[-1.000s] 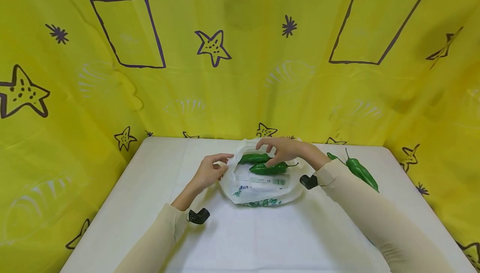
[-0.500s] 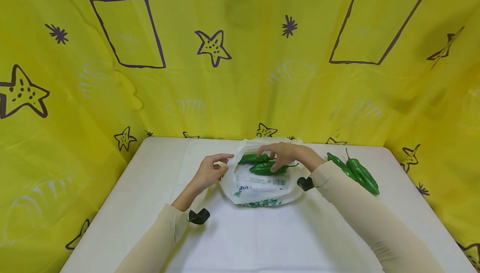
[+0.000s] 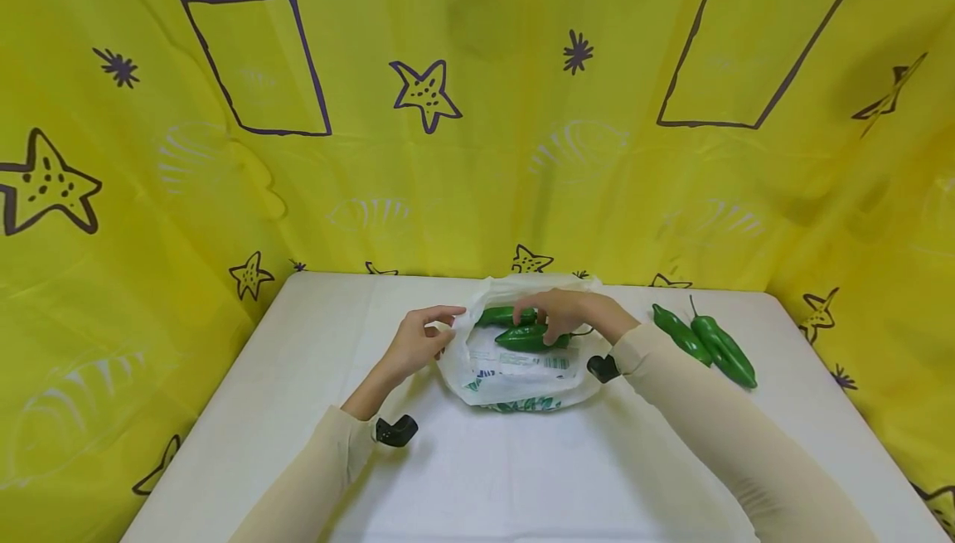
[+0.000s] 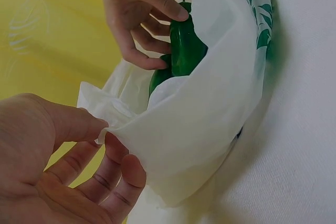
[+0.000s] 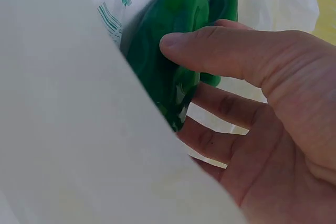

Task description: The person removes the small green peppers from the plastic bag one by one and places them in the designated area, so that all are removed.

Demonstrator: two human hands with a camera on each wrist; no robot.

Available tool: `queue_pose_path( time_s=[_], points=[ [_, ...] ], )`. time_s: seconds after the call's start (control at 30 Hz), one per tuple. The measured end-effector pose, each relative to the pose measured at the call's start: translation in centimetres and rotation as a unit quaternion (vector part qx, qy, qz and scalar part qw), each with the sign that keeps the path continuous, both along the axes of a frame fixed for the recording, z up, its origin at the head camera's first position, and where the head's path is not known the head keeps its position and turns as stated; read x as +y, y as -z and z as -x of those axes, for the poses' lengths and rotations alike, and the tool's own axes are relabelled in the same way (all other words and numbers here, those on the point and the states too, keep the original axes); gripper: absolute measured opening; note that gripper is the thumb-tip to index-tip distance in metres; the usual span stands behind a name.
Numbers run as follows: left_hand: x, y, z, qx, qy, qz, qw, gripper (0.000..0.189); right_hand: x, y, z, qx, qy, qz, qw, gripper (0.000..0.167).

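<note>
A white plastic bag (image 3: 515, 394) with green print lies with its mouth spread wide. My left hand (image 3: 413, 342) pinches the bag's left rim between thumb and fingers, as the left wrist view shows. Inside are two long green peppers, the back pepper (image 3: 494, 316) and the front pepper (image 3: 522, 338). My right hand (image 3: 561, 311) reaches into the bag and grips the front pepper near its stem end. In the right wrist view the thumb presses on this green pepper (image 5: 168, 40), its fingers curled behind; the bag wall hides part of it.
Two more green peppers, a left one (image 3: 681, 336) and a right one (image 3: 725, 352), lie side by side on the white table (image 3: 448, 485), right of the bag. A yellow curtain (image 3: 477, 178) with starfish drawings stands behind the table and along its sides.
My right hand has come down onto the front pepper and closed around it. As the right sleeve shifted left, the two peppers on the table came into fuller view. My left hand stays put.
</note>
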State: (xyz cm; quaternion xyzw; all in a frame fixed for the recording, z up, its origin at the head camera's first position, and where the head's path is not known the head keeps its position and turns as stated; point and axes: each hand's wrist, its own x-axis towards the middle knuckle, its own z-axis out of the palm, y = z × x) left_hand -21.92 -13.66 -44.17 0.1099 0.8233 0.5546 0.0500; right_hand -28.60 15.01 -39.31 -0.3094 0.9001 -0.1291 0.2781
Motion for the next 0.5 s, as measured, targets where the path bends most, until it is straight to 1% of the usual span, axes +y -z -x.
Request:
queue_pose_path(
  time_s=[0.17, 0.5],
  points=[
    [0.05, -0.05, -0.06, 0.001, -0.002, -0.001, 1.0, 0.041, 0.0, 0.39, 0.15, -0.001, -0.002, 0.0, 1.0, 0.043],
    [0.12, -0.01, -0.03, -0.003, -0.004, 0.004, 1.0, 0.041, 0.08, 0.33, 0.3, 0.002, -0.002, 0.014, 0.9999, 0.039]
  ],
)
